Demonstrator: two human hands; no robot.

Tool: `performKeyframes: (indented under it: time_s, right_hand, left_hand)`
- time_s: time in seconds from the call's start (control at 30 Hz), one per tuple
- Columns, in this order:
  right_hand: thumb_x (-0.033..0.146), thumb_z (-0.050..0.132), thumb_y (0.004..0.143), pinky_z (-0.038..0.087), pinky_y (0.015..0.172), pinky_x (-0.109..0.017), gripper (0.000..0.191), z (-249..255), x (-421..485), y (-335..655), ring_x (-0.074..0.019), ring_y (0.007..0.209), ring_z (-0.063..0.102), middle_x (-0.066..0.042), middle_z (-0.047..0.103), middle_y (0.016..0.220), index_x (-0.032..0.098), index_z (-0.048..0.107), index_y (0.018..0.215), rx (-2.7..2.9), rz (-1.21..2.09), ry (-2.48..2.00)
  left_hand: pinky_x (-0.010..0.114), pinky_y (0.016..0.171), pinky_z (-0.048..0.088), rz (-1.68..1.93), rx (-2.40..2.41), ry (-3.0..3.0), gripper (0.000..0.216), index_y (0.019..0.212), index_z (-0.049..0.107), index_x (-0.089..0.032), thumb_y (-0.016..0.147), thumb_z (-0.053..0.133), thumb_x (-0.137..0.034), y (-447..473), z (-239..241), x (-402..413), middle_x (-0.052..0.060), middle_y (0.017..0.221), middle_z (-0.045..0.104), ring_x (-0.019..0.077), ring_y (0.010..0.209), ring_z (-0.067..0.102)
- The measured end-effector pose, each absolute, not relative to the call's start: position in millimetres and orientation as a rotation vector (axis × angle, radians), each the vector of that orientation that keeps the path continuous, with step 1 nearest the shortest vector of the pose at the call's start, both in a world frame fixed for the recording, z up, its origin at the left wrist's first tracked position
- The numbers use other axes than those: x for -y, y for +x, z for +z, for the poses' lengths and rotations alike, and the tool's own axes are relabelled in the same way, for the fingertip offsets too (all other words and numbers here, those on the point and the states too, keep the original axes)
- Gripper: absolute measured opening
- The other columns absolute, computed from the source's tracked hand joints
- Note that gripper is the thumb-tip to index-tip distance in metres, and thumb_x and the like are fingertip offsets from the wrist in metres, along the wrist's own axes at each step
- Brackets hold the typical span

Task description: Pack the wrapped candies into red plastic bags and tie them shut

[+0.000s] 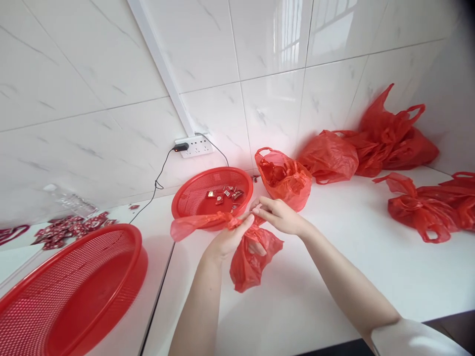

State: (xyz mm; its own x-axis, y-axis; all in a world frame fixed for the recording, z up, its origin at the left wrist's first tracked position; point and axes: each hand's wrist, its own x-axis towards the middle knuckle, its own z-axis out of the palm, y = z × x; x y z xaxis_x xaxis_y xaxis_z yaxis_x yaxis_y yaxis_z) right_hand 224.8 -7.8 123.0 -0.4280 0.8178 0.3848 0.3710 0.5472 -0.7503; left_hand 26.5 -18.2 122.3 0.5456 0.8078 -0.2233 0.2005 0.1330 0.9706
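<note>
Both hands are on one thin red plastic bag above the white table. My left hand is closed on its gathered neck, and one strip of the bag sticks out to the left past the fingers. My right hand has its fingers bent and pinched on the bag's top, close to my left thumb. The body of the bag hangs below both hands, and its contents cannot be made out. Just behind the hands stands a round red plastic basket with several small wrapped packets in it.
A larger red basket stands at the left, with a pile of red packets and a clear bottle behind it. An open red bag and further red bags line the wall. A cable runs from the power strip.
</note>
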Motion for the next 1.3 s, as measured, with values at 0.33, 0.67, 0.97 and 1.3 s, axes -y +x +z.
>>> performKeyframes:
  time_s: [0.33, 0.67, 0.97, 1.3]
  right_hand:
    - [0.044, 0.05, 0.091, 0.031, 0.049, -0.023, 0.026, 138.6, 25.2, 242.9, -0.0105, 0.049, 0.041, 0.004, 0.05, 0.057, 0.021, 0.06, 0.087, 1.895, 0.644, -1.24]
    - [0.042, 0.049, 0.092, 0.027, 0.05, -0.024, 0.037, 139.7, 20.8, 240.2, -0.0094, 0.055, 0.031, 0.005, 0.036, 0.058, 0.019, 0.04, 0.064, 1.705, 0.602, -1.183]
    - [0.036, 0.049, 0.094, 0.032, 0.05, -0.023, 0.028, 161.3, 47.9, 251.7, -0.0077, 0.052, 0.038, 0.004, 0.051, 0.062, 0.018, 0.055, 0.073, 2.302, 0.999, -0.843]
    - [0.032, 0.046, 0.094, 0.052, 0.071, -0.032, 0.018, 154.8, 37.1, 263.5, -0.0183, 0.083, 0.065, -0.005, 0.067, 0.094, 0.022, 0.06, 0.097, 2.034, 0.794, -1.142]
  left_hand:
    - [0.025, 0.055, 0.044, 0.688, -0.954, 1.412, 0.056, 0.132, 0.056, -0.017, 0.09, 0.049, -0.053, 18.3, 137.9, 15.1, -0.001, 0.053, 0.06, 0.0122, 0.048, 0.055]
    - [0.021, 0.045, 0.04, 0.582, -0.768, 1.428, 0.063, 0.143, 0.042, -0.014, 0.093, 0.045, -0.052, 14.8, 133.5, 19.5, -0.005, 0.037, 0.048, 0.0115, 0.038, 0.05]
    - [0.023, 0.071, 0.049, 0.948, -0.78, 1.103, 0.042, 0.125, 0.063, -0.018, 0.088, 0.061, -0.039, 25.1, 126.1, 2.4, 0.006, 0.091, 0.073, 0.0107, 0.069, 0.062]
    - [0.027, 0.075, 0.046, 1.03, -0.755, 1.254, 0.043, 0.115, 0.061, -0.021, 0.074, 0.075, -0.023, 21.5, 134.7, 12.3, 0.0, 0.079, 0.067, 0.0115, 0.07, 0.06]
